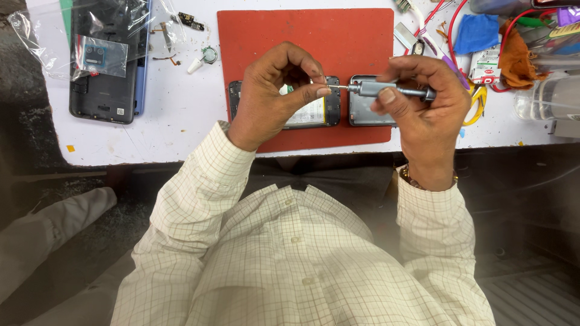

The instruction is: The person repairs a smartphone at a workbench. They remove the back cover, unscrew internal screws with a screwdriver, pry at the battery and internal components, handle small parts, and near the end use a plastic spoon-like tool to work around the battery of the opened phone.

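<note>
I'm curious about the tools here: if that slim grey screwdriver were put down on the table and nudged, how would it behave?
The screwdriver looks round and slim, so it would probably roll. Its metal-looking body suggests it is stiff, and perhaps a bit heavy for its size. The smooth barrel may be slippery; the right hand wraps it with several fingers while the left hand pinches at the tip.

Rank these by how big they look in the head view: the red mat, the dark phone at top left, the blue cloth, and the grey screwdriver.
1. red mat
2. dark phone
3 and 4. grey screwdriver and blue cloth look about alike; the screwdriver is held up nearer the camera and partly hidden by the right hand, so I won't rank them.
</note>
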The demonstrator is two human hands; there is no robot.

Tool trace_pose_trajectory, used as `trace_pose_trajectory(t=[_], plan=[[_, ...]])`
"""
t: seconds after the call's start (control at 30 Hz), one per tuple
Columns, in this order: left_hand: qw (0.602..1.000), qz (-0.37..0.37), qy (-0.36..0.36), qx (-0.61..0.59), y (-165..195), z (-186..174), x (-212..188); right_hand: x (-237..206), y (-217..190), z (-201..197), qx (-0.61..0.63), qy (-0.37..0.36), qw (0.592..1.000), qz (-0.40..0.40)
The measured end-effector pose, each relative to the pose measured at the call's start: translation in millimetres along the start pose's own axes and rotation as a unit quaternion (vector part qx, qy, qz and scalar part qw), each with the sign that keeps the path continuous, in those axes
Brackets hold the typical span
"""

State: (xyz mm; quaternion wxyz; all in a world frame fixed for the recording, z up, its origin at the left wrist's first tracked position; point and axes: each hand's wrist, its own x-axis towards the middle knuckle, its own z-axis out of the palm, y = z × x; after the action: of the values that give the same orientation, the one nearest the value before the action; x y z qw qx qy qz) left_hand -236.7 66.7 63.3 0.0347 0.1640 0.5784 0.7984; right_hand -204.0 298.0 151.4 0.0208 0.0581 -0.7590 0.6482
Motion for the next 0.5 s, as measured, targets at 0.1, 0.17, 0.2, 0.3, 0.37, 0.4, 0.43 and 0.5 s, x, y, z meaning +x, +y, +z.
trace_pose_trajectory(t=[0.1,0.17,0.2,0.3,0.37,0.4,0.43,0.5], plan=[[1.000,-0.004,0.000,0.024,-2.7,2.5,-2.0,-0.2,3.7,-1.7,0.020,-0.036,0.998,-0.046],[0.998,0.010,-0.010,0.059,-3.5,4.2,-1.9,-0.8,8.3,-5.4,0.032,-0.051,0.996,-0.060],[0.998,0.003,-0.013,0.057,-3.3,5.4,-2.0,-1.4,10.9,-7.0,0.034,-0.048,0.997,-0.054],[0.998,-0.011,-0.015,0.067,-0.2,9.0,-2.6,-2.7,14.7,-11.6,0.022,-0.036,0.998,-0.052],[0.995,-0.013,-0.008,0.095,3.4,10.7,-4.4,-2.9,12.3,-13.5,0.011,-0.035,0.998,-0.050],[0.983,0.035,0.007,0.182,5.7,11.1,-7.3,-2.7,9.2,-14.6,0.005,-0.037,0.998,-0.047],[0.960,0.083,0.021,0.267,8.2,11.7,-11.6,-2.1,5.3,-14.8,-0.012,-0.037,0.998,-0.042],[0.911,0.114,0.025,0.396,11.4,17.7,-23.6,-0.3,-5.0,-15.6,-0.058,-0.035,0.997,-0.028]])
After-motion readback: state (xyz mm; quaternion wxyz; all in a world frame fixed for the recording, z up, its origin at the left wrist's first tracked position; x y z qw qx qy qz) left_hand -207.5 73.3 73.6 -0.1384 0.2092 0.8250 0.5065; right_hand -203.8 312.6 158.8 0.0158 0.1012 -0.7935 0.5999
